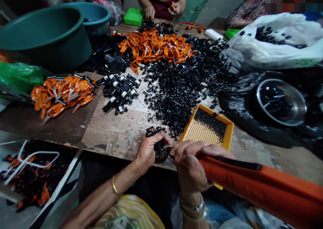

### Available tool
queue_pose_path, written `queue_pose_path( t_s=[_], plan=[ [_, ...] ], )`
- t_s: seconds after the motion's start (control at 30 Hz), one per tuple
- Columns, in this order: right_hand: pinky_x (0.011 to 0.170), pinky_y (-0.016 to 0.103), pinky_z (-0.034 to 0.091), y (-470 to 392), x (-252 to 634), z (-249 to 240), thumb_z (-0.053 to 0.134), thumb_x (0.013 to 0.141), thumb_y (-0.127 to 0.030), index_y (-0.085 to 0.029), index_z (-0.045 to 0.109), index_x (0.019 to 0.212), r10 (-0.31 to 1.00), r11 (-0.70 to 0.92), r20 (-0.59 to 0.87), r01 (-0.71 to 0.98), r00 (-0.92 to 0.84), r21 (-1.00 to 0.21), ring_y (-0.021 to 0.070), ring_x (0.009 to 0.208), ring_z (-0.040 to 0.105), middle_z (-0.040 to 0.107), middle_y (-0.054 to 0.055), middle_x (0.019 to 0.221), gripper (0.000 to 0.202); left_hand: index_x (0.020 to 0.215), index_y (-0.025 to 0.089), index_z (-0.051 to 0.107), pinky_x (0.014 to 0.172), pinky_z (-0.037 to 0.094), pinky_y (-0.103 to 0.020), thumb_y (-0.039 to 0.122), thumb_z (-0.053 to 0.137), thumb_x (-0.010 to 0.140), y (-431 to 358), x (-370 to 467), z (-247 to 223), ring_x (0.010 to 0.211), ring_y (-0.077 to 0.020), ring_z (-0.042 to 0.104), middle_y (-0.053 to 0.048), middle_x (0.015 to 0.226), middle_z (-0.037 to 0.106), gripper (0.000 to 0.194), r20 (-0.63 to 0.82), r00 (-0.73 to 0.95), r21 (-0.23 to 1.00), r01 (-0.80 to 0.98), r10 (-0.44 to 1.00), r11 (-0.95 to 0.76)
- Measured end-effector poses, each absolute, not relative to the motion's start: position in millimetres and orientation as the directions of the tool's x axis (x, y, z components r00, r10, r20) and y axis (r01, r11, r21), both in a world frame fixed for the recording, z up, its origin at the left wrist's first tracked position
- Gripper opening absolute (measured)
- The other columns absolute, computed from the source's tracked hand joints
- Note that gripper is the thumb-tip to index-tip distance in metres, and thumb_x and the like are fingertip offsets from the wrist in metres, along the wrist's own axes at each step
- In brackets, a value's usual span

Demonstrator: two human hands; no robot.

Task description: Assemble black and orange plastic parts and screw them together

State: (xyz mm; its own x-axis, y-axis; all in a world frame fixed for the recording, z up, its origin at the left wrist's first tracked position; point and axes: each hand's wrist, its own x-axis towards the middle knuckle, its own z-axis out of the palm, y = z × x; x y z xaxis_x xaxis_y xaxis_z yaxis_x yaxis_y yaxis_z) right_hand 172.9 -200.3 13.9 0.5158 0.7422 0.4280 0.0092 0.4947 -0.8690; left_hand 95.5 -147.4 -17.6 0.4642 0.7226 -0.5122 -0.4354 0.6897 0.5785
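Observation:
My left hand [148, 150] is closed around a small black plastic toy piece [159, 148] that shows a bit of orange at its top. In my right hand [193, 161] is a long orange electric screwdriver [242, 176], fingers wrapped round its front end. The driver's tip points left at the toy piece; whether it touches a screw is hidden by the fingers. Just beyond my right hand lies a yellow perforated basket [196, 129] with many tiny dark screws [210, 123]. A heap of small black plastic parts [174, 97] spreads in front of both hands.
Orange toy shells [156, 47] are piled mid-table, more orange pieces [65, 92] at left. Black pieces with white parts [119, 91] lie between. Green tub [47, 37], metal bowl [280, 102] and white bag [280, 50] flank the table. A co-worker [164, 3] sits opposite.

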Motion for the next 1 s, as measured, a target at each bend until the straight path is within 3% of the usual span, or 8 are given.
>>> queue_pose_path(
  t_s=[0.07,0.27,0.47,0.6,0.83,1.0],
  plan=[
    [0.050,0.028,0.046,-200,171,17,0.059,0.084,-0.024,-0.025,0.054,0.082,0.695,0.579,0.507,0.022,0.511,-0.815,0.0113,0.047,0.047,0.048,-0.007,0.059,0.005,0.064,0.011,0.068,0.059,0.048,-0.025,0.039,0.074,0.066,-147,95,-19,0.056,-0.0135,0.060,-0.004,0.060,0.066,0.029,-0.510,0.468,0.593,-0.416,0.722,0.689],
    [0.044,0.026,0.042,-209,196,40,0.058,0.079,-0.014,-0.024,0.052,0.109,0.568,0.656,0.447,-0.052,0.691,-0.753,0.0111,0.045,0.042,0.048,-0.008,0.060,0.032,0.064,0.012,0.063,0.066,0.053,-0.029,0.034,0.082,0.058,-140,92,-23,0.056,-0.0143,0.062,0.000,0.059,0.063,0.029,-0.525,0.452,0.546,-0.471,0.721,0.693],
    [0.050,0.027,0.043,-216,236,33,0.061,0.075,-0.018,-0.021,0.053,0.093,0.390,0.529,0.384,0.137,0.837,-0.837,0.0109,0.046,0.043,0.045,-0.009,0.054,0.019,0.065,0.012,0.060,0.057,0.052,-0.025,0.030,0.086,0.052,-136,94,-19,0.053,-0.0127,0.060,0.002,0.057,0.060,0.034,-0.545,0.455,0.558,-0.429,0.704,0.710],
    [0.050,0.025,0.043,-211,234,19,0.062,0.075,-0.020,-0.022,0.050,0.092,0.413,0.505,0.316,0.074,0.854,-0.860,0.0091,0.046,0.044,0.046,-0.010,0.055,0.021,0.066,0.012,0.060,0.054,0.050,-0.023,0.031,0.087,0.051,-138,95,-17,0.052,-0.0117,0.059,0.002,0.058,0.060,0.036,-0.548,0.438,0.582,-0.412,0.713,0.701],
    [0.052,0.028,0.044,-208,227,8,0.062,0.079,-0.038,-0.020,0.043,0.066,0.462,0.410,0.271,0.068,0.844,-0.910,0.0088,0.048,0.044,0.042,-0.007,0.057,0.030,0.064,0.012,0.059,0.058,0.050,-0.023,0.032,0.087,0.050,-138,95,-16,0.053,-0.0109,0.057,0.002,0.057,0.058,0.037,-0.550,0.443,0.595,-0.388,0.708,0.704],
    [0.055,0.029,0.045,-205,228,8,0.062,0.079,-0.036,-0.020,0.044,0.071,0.456,0.392,0.258,0.068,0.851,-0.917,0.0093,0.049,0.046,0.043,-0.007,0.057,0.026,0.065,0.013,0.059,0.060,0.050,-0.024,0.032,0.085,0.053,-137,94,-19,0.054,-0.0112,0.058,0.002,0.057,0.058,0.035,-0.538,0.473,0.570,-0.405,0.698,0.714]
  ],
)
